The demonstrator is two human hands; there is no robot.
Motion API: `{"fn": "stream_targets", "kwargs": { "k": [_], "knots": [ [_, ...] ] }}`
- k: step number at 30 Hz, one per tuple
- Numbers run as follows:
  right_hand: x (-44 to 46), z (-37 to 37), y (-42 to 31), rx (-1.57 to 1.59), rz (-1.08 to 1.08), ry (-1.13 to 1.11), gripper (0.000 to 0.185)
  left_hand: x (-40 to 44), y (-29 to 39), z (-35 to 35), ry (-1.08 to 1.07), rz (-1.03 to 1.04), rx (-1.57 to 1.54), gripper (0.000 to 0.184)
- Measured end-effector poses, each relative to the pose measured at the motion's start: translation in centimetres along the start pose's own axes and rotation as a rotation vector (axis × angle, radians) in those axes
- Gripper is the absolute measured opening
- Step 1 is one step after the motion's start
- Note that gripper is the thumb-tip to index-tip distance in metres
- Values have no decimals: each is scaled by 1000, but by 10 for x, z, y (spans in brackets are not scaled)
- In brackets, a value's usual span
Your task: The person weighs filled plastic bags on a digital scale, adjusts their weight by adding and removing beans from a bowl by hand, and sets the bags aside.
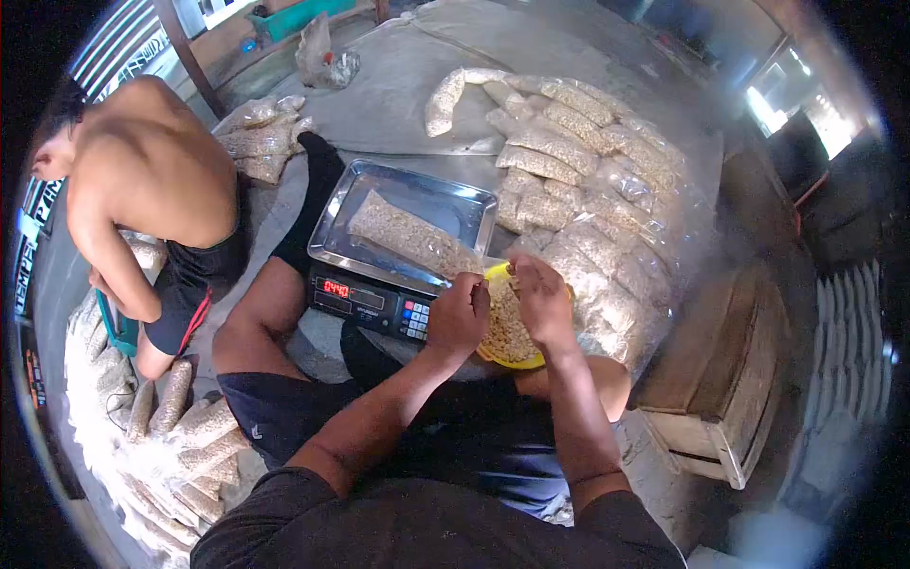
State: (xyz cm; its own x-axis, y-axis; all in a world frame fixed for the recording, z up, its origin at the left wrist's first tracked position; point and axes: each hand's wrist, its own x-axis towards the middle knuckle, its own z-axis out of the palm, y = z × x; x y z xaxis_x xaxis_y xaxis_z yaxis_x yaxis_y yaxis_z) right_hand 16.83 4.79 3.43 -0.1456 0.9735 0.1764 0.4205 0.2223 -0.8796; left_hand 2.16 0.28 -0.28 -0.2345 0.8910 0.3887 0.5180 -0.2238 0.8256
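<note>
One yellow bowl [519,362] of pale beans [508,327]

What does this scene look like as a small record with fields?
Device: black digital scale with silver metal tray
Reading: red display, apparently 0440
On tray: elongated clear plastic bag, pale contents
Container: round yellow bowl holding pale grains
Left hand: grip curled, between scale and bowl; hold unclear
Right hand: grip curled, over bowl; hold unclear
Right side: many filled plastic bags, piled
Left side: another person, bare-backed
</note>
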Motion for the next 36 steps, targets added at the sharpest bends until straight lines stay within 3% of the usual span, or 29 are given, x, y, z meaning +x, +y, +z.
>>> {"fn": "stream_targets", "kwargs": {
  "k": [2, 5, 7, 13, 14, 18, 21, 23, 24, 25, 27, 28, 29, 30, 32, 33, 34, 35, 36],
  "knots": [
    [-7, 0, -4, 341, 276, 66, 36, -1, 3, 1, -22, -25, 5, 10],
    [-7, 5, 50, -375, -378, -58, 35, -4, 0, 9, -1, 33, -22, 12],
    [-3, 20, 70, 161, -91, -98, 35, -5, 0, 10, 8, 21, -8, 13],
    [-13, 10, -9, 479, 309, 97, 37, -3, -3, 0, -32, -67, -25, 16],
    [-21, 9, -15, 471, 230, 184, 40, -3, -5, 0, -41, -58, -15, 18],
    [-45, -6, 13, 240, -169, 352, 35, -2, -1, -4, -116, -74, -20, 24],
    [-43, -20, 48, -723, 333, -300, 27, -7, 13, -30, -256, -41, 46, 28],
    [-34, -30, 50, -660, -21, 108, 25, -4, 26, -72, -693, -172, 97, 33],
    [-20, -36, 27, -518, -3, 226, 25, -14, 20, -95, -902, -211, -19, 35],
    [25, -48, 9, -491, 163, 197, 29, -26, 3, -117, -1126, -263, -144, 36],
    [77, -37, -13, -444, 66, 132, 35, -54, -37, -111, -1418, -475, -312, 37],
    [113, -25, 12, -535, -16, 86, 35, -68, -62, -97, -1540, -350, -209, 38],
    [149, -13, 36, -413, 26, -57, 34, -80, -89, -81, -1658, -211, -101, 38],
    [183, -2, 55, -294, 72, -198, 33, -93, -115, -69, -1613, -73, -216, 45],
    [250, 29, 73, -34, 481, -292, 32, -53, -90, -82, -1735, -376, -330, 47],
    [279, 36, 91, -239, 279, -312, 25, -38, -84, -87, -1787, -539, -390, 49],
    [322, 42, 131, -552, -6, -254, 38, -64, -114, -73, -1752, -460, -406, 53],
    [354, 45, 144, -774, -85, -196, 45, -52, -118, -77, -1778, -511, -492, 55],
    [381, 48, 126, -1090, 78, -182, 55, -37, -115, -84, -1803, -568, -579, 58]
  ]
}}
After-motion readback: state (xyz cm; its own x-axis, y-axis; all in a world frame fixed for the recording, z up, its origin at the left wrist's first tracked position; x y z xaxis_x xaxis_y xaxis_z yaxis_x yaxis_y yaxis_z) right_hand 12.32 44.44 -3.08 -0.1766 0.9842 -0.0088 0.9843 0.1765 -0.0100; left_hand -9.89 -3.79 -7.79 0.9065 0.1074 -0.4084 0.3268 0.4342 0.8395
